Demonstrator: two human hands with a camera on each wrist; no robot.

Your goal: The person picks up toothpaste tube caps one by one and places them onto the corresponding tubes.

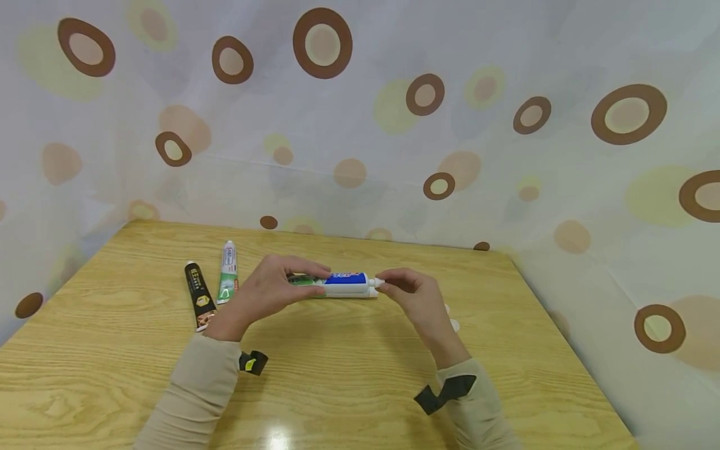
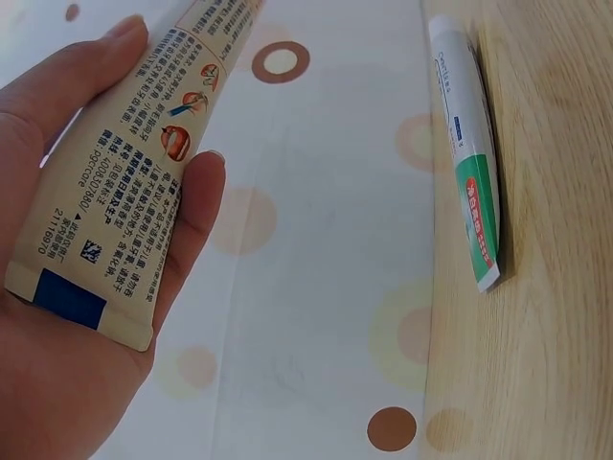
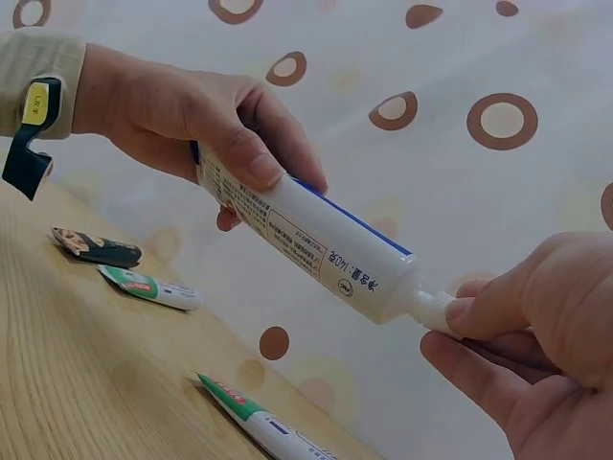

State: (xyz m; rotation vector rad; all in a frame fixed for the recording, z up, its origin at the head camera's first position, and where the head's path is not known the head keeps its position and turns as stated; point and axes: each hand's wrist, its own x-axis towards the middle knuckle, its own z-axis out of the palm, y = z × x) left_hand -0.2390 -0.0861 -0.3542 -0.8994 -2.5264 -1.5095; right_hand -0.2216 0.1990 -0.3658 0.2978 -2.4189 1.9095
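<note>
My left hand [image 1: 272, 284] grips a white and blue toothpaste tube [image 1: 345, 282] crosswise above the table, thumb on one side and fingers on the other. Its printed back, with a dark blue block at the crimped end, shows in the left wrist view. With thumb and fingers, my right hand [image 1: 415, 300] pinches the small white cap [image 3: 436, 310] at the tube's nozzle end. The cap lines up with the narrow neck and is partly covered by the fingertips. Another green and white toothpaste tube [image 3: 259, 419] lies on the table, largely overlapped by the held tube in the head view.
On the left of the wooden table [image 1: 315, 387] lie a black toothpaste tube [image 1: 199, 294] and a green and white tube [image 1: 228, 270]. Small white pieces [image 1: 454, 325] show beside the right wrist. A spotted curtain [image 1: 360, 150] hangs behind and to the sides.
</note>
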